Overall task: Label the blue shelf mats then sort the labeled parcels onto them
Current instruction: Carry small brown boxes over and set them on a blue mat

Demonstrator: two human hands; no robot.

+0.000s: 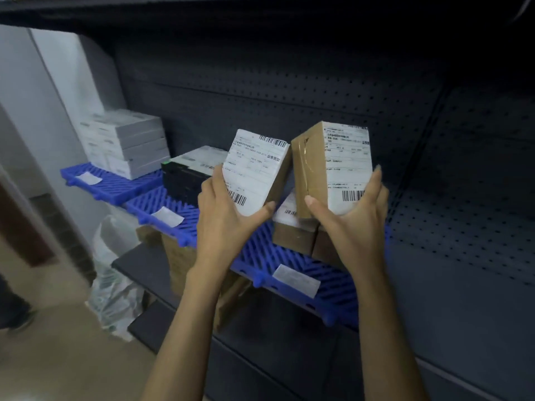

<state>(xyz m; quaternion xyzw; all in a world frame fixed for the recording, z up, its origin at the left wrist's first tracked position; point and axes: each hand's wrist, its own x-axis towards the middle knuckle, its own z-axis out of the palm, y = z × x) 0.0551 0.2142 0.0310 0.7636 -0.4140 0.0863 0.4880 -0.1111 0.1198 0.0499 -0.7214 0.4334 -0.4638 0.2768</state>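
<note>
With three blue mats (185,224) already tagged, read each waybill before shelving: your left hand (228,218) grips one parcel (257,169), your right hand (350,215) another (333,166), both raised above the right mat; barcodes show, print too blurred to read.

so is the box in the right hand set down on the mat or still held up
Held up. The right hand grips the brown box upright, above the boxes lying on the blue mat.
</note>
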